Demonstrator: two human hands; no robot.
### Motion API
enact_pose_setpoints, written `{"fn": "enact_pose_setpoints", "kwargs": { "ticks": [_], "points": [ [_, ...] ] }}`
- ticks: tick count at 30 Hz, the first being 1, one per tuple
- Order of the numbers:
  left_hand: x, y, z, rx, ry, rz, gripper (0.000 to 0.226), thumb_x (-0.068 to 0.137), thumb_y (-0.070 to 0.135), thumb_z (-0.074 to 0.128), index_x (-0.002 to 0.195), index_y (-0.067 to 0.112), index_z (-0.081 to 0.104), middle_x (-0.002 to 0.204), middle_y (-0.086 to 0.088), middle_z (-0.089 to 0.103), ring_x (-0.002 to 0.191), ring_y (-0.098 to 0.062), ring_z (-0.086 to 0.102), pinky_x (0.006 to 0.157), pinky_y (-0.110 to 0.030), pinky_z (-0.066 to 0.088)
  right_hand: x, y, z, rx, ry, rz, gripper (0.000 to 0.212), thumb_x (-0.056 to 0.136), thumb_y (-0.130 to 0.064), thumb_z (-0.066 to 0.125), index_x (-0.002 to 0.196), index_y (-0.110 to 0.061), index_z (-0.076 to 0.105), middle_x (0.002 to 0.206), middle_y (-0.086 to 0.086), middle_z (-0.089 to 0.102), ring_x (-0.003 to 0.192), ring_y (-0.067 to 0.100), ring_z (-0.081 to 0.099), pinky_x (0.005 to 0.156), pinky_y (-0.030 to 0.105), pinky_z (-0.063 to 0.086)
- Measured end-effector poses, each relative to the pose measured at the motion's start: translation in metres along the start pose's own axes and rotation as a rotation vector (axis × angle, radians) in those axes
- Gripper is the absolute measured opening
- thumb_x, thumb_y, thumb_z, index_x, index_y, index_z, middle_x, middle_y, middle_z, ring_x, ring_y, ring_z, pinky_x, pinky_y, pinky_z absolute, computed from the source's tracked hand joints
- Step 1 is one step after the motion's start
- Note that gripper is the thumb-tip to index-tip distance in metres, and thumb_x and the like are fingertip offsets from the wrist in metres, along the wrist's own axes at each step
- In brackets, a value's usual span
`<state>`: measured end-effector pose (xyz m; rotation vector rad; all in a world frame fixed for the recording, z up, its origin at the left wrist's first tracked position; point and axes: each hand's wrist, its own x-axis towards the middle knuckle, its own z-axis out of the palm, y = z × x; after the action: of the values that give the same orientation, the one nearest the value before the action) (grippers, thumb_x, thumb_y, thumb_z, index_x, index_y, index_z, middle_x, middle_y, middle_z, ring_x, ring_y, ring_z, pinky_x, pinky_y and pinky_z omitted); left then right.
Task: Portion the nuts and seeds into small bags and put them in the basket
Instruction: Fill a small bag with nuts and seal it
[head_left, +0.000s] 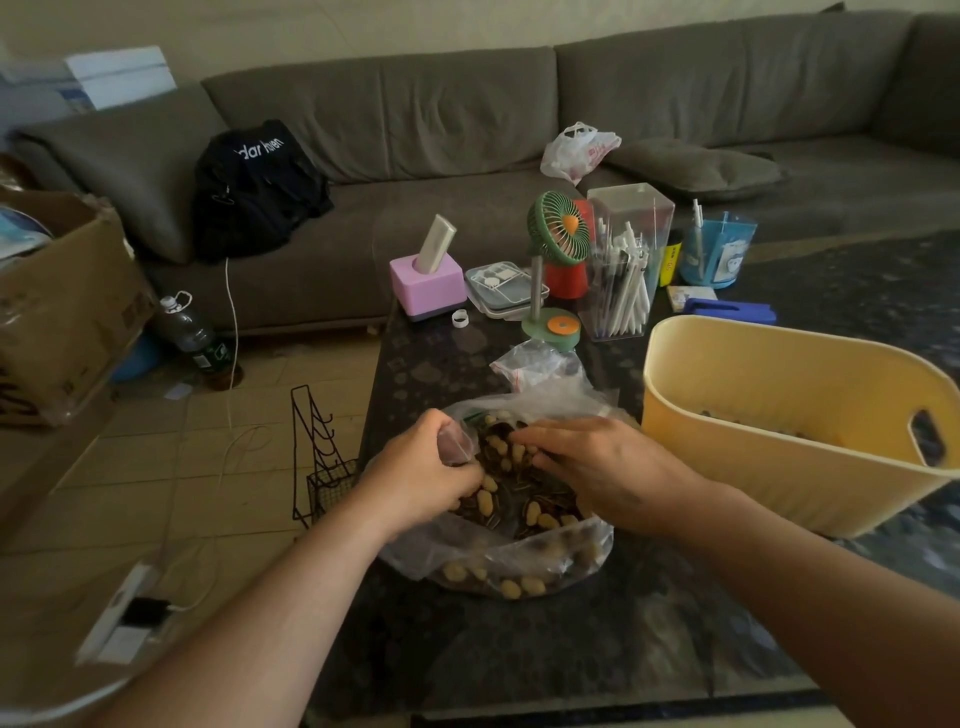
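— Head view is taking in what, starting with the biggest thing?

— A grey sofa (519, 119) is running along the back, with a black backpack (257, 187) and a white plastic bag (576, 150) sitting on it. In front of it a dark patterned bench (597, 649) is carrying everything else.

— And the basket?

— A yellow basket (769, 374) is standing on the right side of the bench, just beside the person's right arm, with a few dark bits lying in its bottom.

— Where are the nuts and seeds sitting?

— They are lying in a large clear bag (498, 566), open on the bench right in front of the person: pale peanuts mixed with striped seeds (524, 499).

— What are the hands doing?

— The left hand (421, 467) is curling its grip around a small bag (456, 441), holding it at the edge of the pile. The right hand (608, 467) is reaching into the nuts with its fingers bent down among them; whether its grip is holding any, I cannot tell.

— Anything smaller?

— Just behind the large bag, spare little zip bags (535, 364) are lying. Farther back, a green desk fan (558, 244), a clear pen box (626, 265), a pink holder (428, 283) and a blue cup (719, 249) are standing.
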<state>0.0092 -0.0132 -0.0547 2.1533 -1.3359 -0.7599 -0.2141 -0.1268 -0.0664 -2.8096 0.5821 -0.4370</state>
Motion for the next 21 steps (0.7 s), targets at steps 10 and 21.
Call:
{"fn": "enact_pose_setpoints", "kwargs": {
  "ticks": [10,21],
  "points": [
    [-0.006,0.005,-0.006,-0.071,-0.026,0.026,0.035,0.090,0.039,0.078,0.117,0.043,0.057,0.113,0.018,0.066,0.102,-0.002,0.063,0.087,-0.032,0.055,0.009,-0.015,-0.043,0.141,0.068,0.334,0.031,0.109,-0.040,0.045,0.101,-0.019,0.066,0.088,-0.007,0.067,0.079,0.010,0.062,0.077,0.037,0.053],
    [-0.009,0.009,-0.008,-0.079,0.115,0.096,0.022,0.093,0.025,0.075,0.103,0.037,0.059,0.101,0.013,0.067,0.090,-0.003,0.063,0.068,-0.024,0.048,0.008,-0.015,-0.024,-0.032,0.176,0.325,0.030,0.109,-0.034,0.048,0.082,-0.022,0.044,0.066,-0.006,0.051,0.058,0.020,0.052,0.057,0.037,0.043]
  ]
}}
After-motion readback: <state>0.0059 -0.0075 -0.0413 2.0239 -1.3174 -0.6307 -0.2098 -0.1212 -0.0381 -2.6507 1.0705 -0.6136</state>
